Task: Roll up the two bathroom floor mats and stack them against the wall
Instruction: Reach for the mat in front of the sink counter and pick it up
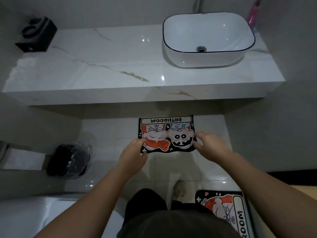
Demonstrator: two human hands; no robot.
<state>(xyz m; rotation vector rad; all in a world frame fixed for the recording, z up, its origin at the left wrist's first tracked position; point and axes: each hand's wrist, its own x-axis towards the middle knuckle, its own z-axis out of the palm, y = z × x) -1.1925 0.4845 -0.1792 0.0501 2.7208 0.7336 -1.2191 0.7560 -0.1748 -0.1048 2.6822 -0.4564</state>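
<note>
Reaching to mid-frame, we set our left hand point(133, 152) and right hand point(208, 145), fingers spread and gripping nothing yet, on the near edge of 1 cartoon mat point(167, 133). Soft and light, it should roll from those corners. Mat 2 point(224, 208) lies lower right.

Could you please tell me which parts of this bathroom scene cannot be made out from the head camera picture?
- Second mat: cut off by the bottom edge and partly hidden by the right forearm.
- First mat: near corners covered by the left hand and right hand, so the grip is unclear.
- Faucet: cut off by the top edge.
- Black bag: contents too dark.
</note>
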